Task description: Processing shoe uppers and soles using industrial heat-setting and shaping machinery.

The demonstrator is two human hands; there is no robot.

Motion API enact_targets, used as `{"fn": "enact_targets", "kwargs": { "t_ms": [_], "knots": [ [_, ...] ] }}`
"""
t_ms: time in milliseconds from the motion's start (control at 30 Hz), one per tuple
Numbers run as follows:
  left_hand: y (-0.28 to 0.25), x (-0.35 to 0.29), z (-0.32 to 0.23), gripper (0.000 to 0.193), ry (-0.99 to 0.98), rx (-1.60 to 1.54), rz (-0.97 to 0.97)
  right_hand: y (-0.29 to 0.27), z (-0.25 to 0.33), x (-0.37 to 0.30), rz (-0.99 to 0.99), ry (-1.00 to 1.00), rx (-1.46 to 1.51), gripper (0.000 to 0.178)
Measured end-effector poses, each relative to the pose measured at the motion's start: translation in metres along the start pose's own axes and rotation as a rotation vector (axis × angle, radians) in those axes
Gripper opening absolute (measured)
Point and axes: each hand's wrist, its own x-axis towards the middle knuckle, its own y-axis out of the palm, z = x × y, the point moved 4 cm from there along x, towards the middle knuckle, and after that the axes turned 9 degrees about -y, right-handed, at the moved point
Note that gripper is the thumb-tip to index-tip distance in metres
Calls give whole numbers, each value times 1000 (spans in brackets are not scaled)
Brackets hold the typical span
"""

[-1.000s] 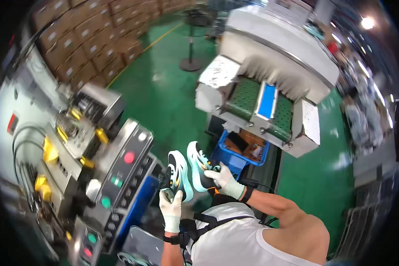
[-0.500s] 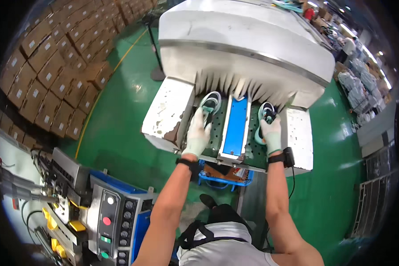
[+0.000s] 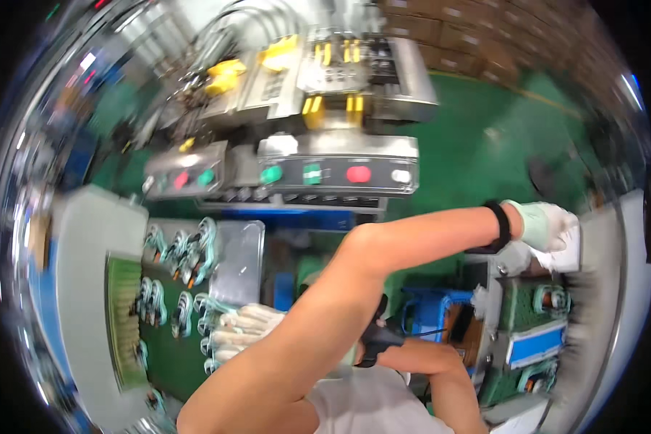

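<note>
- Left hand (image 3: 546,226): right of and below the control panel (image 3: 340,173), fingers curled; can't tell if its grip holds anything.
- Right hand (image 3: 249,329): below-left of the panel, blurred, beside mint running shoes (image 3: 184,318); grip unclear.
- 2 mint-and-black sneakers (image 3: 550,298): below-right of the panel, on a perforated green conveyor (image 3: 515,293).

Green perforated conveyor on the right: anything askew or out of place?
Nothing stands out: one mint-trimmed shoe and a second mint-trimmed shoe rest on the green belt, either side of the flat blue strip. Blur hides finer detail.
</note>
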Motion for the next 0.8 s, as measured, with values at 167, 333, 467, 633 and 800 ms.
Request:
{"fn": "enact_targets", "kwargs": {
  "t_ms": [167, 333, 467, 633, 800],
  "knots": [
    [-114, -141, 27, 44, -117, 181, -349, 32, 30, 74, 443, 36, -83, 43],
    [-206, -354, 27, 47, -289, 257, -619, 95, 66, 179, 644, 446, -230, 47],
    [-230, -530, 0, 41, -301, 411, -697, 260, -17, 338, 655, -956, -663, 46],
    [-195, -837, -19, 27, -765, 401, -812, 176, -57, 417, 586, -309, -734, 50],
    [-33, -1061, -4, 52, -1691, 509, -1099, 51, -52, 390, -329, 83, -487, 42]
  ]
}}
